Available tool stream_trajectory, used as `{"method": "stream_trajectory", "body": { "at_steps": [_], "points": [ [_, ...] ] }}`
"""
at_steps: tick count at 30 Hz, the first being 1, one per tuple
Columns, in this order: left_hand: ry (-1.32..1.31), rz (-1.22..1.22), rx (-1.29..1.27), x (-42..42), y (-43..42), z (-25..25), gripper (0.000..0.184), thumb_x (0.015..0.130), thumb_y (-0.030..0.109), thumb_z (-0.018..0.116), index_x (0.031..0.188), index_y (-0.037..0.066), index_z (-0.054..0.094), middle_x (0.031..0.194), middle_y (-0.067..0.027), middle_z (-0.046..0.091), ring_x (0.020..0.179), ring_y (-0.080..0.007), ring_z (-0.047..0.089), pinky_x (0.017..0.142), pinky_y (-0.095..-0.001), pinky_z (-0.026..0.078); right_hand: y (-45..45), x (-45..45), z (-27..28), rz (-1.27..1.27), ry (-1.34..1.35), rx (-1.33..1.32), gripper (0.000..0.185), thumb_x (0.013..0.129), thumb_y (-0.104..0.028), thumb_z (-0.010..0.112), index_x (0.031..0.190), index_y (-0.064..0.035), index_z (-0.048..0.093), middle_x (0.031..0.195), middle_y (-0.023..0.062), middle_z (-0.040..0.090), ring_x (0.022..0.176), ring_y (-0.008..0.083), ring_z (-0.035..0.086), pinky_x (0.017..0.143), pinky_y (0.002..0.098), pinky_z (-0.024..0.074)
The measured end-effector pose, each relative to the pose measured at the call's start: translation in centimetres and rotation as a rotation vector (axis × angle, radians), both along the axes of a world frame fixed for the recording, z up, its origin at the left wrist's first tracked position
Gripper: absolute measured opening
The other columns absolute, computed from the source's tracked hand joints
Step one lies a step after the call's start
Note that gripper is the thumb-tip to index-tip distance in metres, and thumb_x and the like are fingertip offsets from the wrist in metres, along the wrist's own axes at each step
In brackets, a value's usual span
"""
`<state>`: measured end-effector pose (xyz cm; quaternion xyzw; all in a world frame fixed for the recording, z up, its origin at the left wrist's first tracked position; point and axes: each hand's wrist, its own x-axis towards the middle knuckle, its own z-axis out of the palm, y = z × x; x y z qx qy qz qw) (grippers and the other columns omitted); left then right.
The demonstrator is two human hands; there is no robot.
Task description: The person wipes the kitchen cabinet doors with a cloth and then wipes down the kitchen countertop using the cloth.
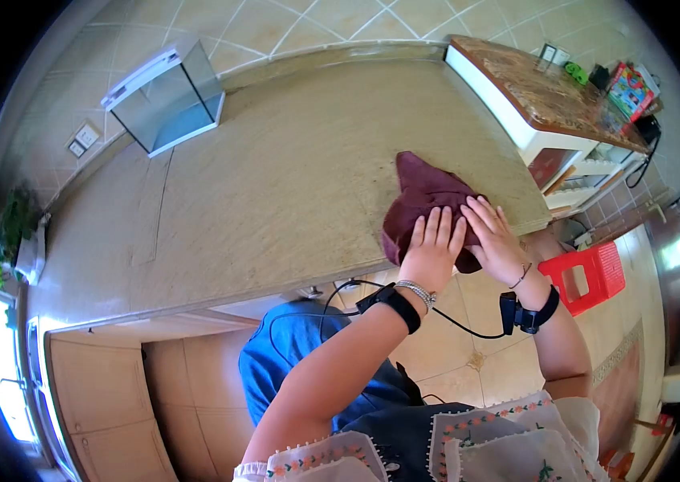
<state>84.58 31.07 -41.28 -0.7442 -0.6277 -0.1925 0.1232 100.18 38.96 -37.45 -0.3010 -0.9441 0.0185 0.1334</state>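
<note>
A dark maroon cloth (422, 183) lies bunched on the stone countertop (292, 169), close to its front right edge. Flat on the cloth rests my left hand (435, 245), fingers stretched out and pointing away from me. Beside it, my right hand (496, 237) presses on the cloth's right part, its fingers extended too. The two hands are side by side, almost touching. Part of the cloth is hidden under them, and one corner hangs at the counter edge.
A small glass tank (171, 100) stands at the back left of the counter. A potted plant (31, 241) is at the far left. To the right are a marble-topped cabinet (541, 88) with small items and a red plastic stool (597, 273). Black cables (468, 325) run between my wrists.
</note>
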Motion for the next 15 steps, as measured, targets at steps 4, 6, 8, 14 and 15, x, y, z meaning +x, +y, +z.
{"method": "stream_trajectory", "body": {
  "at_steps": [4, 6, 8, 14, 15],
  "points": [
    [-0.019, 0.009, 0.000, -0.1, -0.1, -0.1, 0.053, 0.087, 0.021, 0.044, 0.137, 0.006, 0.036, 0.142, -0.0171, 0.037, 0.132, -0.0300, 0.034, 0.109, -0.0439, 0.025, -0.4, -1.0, -0.2, -0.002, -0.023, 0.088, 0.072, 0.071, -0.013, 0.070, 0.134, -0.0022, 0.037, 0.143, 0.0146, 0.032, 0.136, 0.0308, 0.026, 0.111, 0.0451, 0.0214],
    [-0.020, -0.001, -0.002, -0.4, -0.3, 0.0, 0.053, 0.087, 0.021, 0.044, 0.137, 0.005, 0.037, 0.142, -0.0170, 0.037, 0.132, -0.0296, 0.034, 0.109, -0.0438, 0.025, -0.7, -1.5, -0.1, -0.011, -0.037, 0.097, 0.071, 0.072, -0.014, 0.070, 0.134, -0.0016, 0.037, 0.143, 0.0153, 0.032, 0.135, 0.0312, 0.026, 0.111, 0.0446, 0.0220],
    [-0.035, -0.008, -0.016, -0.9, -0.7, 0.1, 0.052, 0.087, 0.020, 0.044, 0.136, 0.005, 0.037, 0.142, -0.0166, 0.037, 0.132, -0.0287, 0.035, 0.109, -0.0431, 0.026, -0.8, -1.8, -0.4, -0.005, -0.054, 0.121, 0.069, 0.074, -0.017, 0.068, 0.133, -0.0003, 0.038, 0.142, 0.0170, 0.032, 0.135, 0.0321, 0.027, 0.111, 0.0431, 0.0232],
    [0.005, 0.031, 0.035, -3.2, -3.0, 0.1, 0.050, 0.087, 0.020, 0.044, 0.134, 0.005, 0.039, 0.141, -0.0159, 0.039, 0.131, -0.0279, 0.037, 0.108, -0.0421, 0.027, -2.2, -4.3, -0.9, 0.065, 0.010, 0.131, 0.068, 0.072, -0.018, 0.069, 0.131, 0.0002, 0.040, 0.140, 0.0182, 0.035, 0.134, 0.0332, 0.029, 0.110, 0.0435, 0.0245],
    [0.014, 0.041, 0.051, -3.7, -3.5, 0.2, 0.049, 0.086, 0.020, 0.044, 0.133, 0.005, 0.041, 0.140, -0.0156, 0.040, 0.130, -0.0276, 0.038, 0.107, -0.0420, 0.028, -2.6, -4.9, -0.9, 0.081, 0.025, 0.130, 0.067, 0.072, -0.018, 0.069, 0.130, 0.0003, 0.041, 0.140, 0.0183, 0.035, 0.133, 0.0332, 0.029, 0.110, 0.0436, 0.0247]
  ]
}}
